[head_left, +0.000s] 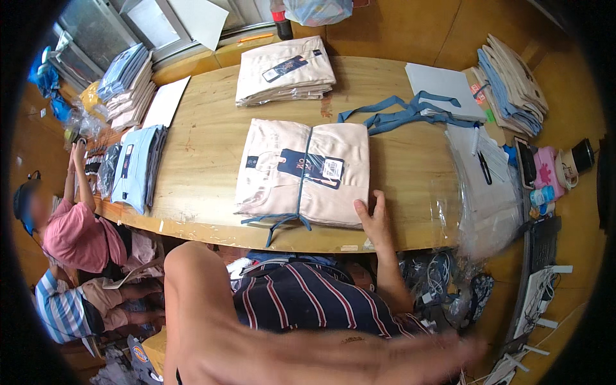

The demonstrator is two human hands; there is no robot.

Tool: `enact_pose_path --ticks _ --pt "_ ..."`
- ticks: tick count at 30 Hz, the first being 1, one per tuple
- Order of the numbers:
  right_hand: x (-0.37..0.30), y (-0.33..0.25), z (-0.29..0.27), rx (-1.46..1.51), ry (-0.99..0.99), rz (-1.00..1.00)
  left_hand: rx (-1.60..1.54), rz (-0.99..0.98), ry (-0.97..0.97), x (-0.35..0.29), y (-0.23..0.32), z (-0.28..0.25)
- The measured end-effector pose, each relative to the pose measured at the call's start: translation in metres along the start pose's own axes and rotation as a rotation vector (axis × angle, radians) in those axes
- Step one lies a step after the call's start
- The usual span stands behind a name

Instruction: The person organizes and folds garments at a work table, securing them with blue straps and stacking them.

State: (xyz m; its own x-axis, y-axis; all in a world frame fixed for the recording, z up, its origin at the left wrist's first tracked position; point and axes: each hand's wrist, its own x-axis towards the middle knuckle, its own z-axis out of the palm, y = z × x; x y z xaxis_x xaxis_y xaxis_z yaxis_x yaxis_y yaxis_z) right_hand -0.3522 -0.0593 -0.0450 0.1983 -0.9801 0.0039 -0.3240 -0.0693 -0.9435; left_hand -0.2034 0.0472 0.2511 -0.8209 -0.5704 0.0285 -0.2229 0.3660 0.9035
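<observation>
A bundle of folded cream garments (266,192) in clear plastic lies in front of me on the wooden table. A blue cloth strip (302,179) runs round it lengthwise and is tied at its near edge, with loose ends hanging down. A dark paper tag (292,162) shows on the top garment. My right hand (376,221) rests at the bundle's near right corner, thumb against its edge and fingers apart. Across the bottom of the picture reaches my left arm; my left hand (452,355), off to the right, is smeared by motion and touches nothing I can make out.
Behind the bundle sits another cream garment stack (285,70). Loose blue strips (385,115) lie to its right, beside white sheets (443,90). Blue garments (131,167) stand at the left table edge. A co-worker in pink (83,237) and another person in stripes (61,308) are at the left.
</observation>
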Motion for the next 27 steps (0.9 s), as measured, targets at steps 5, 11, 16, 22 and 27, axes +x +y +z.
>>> enact_pose_path --ticks 5,11,16,22,27 --pt "-0.004 -0.007 0.004 -0.011 -0.063 -0.013 -0.731 0.739 0.395 0.014 -0.027 0.055" --pt "0.015 0.003 -0.029 0.136 -0.163 0.162 -0.042 -0.048 1.077 -0.006 -0.1 -0.033" --pt "0.05 -0.031 -0.01 0.585 -0.309 0.257 -0.553 -0.964 1.263 -0.172 -0.322 -0.045" --pt "0.051 -0.032 0.0 0.684 -0.434 0.012 -1.298 -0.292 0.739 -0.129 -0.314 -0.016" --pt "0.009 -0.017 -0.009 0.641 -0.397 0.036 -0.768 -0.778 1.16 -0.105 -0.267 0.037"
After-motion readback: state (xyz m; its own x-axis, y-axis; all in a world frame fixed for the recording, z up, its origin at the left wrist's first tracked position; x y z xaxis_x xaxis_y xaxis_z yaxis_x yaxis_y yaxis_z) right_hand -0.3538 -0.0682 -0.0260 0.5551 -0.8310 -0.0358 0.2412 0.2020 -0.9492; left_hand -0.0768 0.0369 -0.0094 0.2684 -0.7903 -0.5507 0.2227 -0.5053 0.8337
